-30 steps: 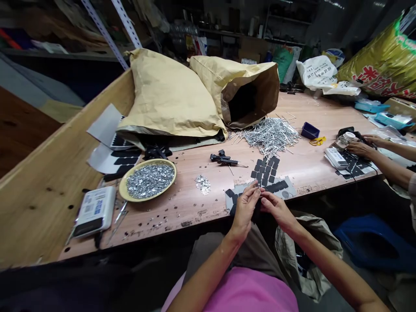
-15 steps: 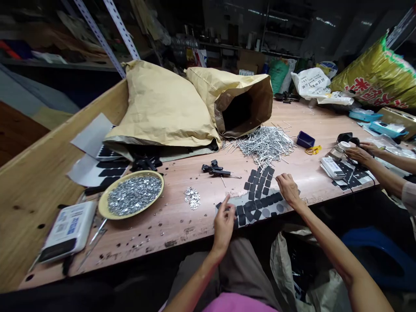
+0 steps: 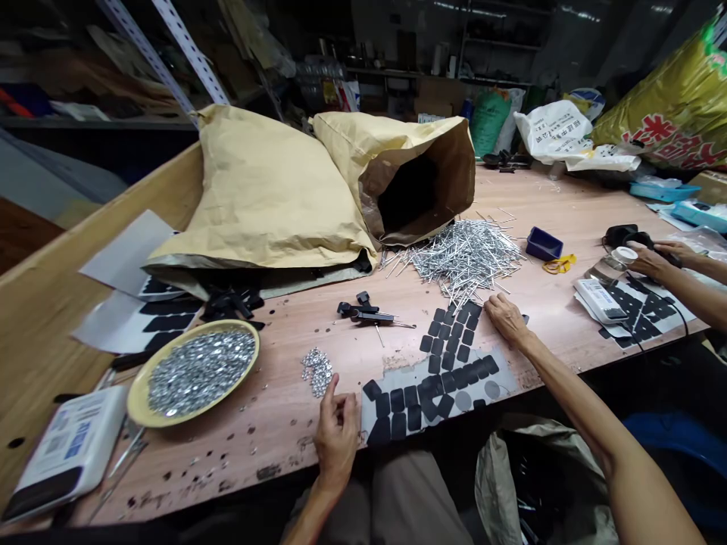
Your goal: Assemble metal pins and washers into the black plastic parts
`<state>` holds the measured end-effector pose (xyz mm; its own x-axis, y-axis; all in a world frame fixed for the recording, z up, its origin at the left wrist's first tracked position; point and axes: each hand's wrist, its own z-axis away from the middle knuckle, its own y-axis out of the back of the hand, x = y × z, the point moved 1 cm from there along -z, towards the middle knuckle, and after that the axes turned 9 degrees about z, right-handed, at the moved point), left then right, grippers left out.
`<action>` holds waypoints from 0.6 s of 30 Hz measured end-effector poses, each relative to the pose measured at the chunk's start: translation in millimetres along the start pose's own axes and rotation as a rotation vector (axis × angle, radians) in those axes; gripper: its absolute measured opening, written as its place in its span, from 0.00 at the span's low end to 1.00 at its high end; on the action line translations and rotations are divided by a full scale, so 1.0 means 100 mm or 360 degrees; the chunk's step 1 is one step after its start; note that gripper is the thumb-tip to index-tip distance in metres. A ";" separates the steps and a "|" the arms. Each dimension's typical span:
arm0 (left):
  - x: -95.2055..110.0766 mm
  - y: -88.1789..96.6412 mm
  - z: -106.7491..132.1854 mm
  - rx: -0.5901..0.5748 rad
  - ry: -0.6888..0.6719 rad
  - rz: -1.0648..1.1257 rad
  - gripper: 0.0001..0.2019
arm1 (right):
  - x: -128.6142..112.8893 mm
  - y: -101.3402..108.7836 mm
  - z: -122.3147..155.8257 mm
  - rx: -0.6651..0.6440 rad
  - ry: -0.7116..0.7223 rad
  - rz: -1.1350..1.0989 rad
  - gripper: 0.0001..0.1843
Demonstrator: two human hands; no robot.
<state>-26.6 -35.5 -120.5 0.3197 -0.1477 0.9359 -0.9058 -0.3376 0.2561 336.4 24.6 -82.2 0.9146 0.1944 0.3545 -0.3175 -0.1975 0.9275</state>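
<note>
My left hand (image 3: 337, 433) is at the table's front edge, its index finger stretched to a small heap of shiny metal washers (image 3: 318, 371) and the other fingers loosely bent. I see nothing held in it. My right hand (image 3: 507, 321) rests on the table with its fingertips drawn together, beside rows of black square pads (image 3: 453, 331). Whatever it pinches, if anything, is hidden. Between the hands lies a grey backing sheet (image 3: 505, 369) bearing more black pads. Beyond the pads is a pile of thin metal rods (image 3: 469, 257). Black plastic parts with rods (image 3: 366, 312) lie left of it.
A yellow bowl of washers (image 3: 198, 371) and a white box (image 3: 71, 446) stand at left. Two large paper sacks (image 3: 273, 189) fill the back. A blue tray (image 3: 544, 244) sits at right; farther right, another person's hands (image 3: 650, 261) hold something dark.
My left hand has moved left from the pads to the small washer heap. My right hand stays by the pad rows, its fingers lower on the table. The view has shifted slightly.
</note>
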 end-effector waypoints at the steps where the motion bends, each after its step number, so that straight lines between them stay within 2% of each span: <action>1: 0.00 0.00 0.00 -0.0003 0.0005 -0.0006 0.23 | -0.06 -0.02 0.03 0.0008 0.0090 -0.0039 0.16; 4: -0.01 -0.01 0.01 -0.0004 0.0024 -0.0022 0.23 | -0.23 -0.06 0.15 0.0112 0.0417 -0.0195 0.18; 5: -0.02 -0.01 0.01 0.0002 0.0022 -0.0028 0.23 | -0.25 -0.06 0.18 0.0159 0.0439 -0.0218 0.18; 8: -0.04 -0.02 0.01 0.0036 -0.0006 -0.0029 0.24 | -0.24 -0.03 0.21 0.0241 0.0268 -0.0154 0.17; 9: -0.05 -0.02 0.01 0.0044 -0.0014 -0.0031 0.24 | -0.24 -0.02 0.21 0.0253 0.0287 -0.0135 0.16; 12: -0.07 -0.03 0.02 0.0032 -0.0028 -0.0051 0.23 | -0.27 -0.01 0.19 0.0278 0.0559 -0.0156 0.16; 13: -0.08 -0.03 0.02 0.0028 -0.0032 -0.0058 0.23 | -0.26 0.00 0.18 0.0280 0.0556 -0.0155 0.17; 16: -0.09 -0.03 0.03 0.0036 -0.0036 -0.0069 0.23 | -0.23 0.01 0.13 0.0275 0.0250 -0.0079 0.19; 18: -0.10 -0.03 0.03 0.0041 -0.0039 -0.0073 0.23 | -0.27 0.04 0.13 0.0270 0.0303 -0.0030 0.19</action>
<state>-26.4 -36.3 -131.2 0.3677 -0.1543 0.9170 -0.8828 -0.3680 0.2921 313.9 6.5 -90.0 0.8514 0.3735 0.3683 -0.2398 -0.3473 0.9066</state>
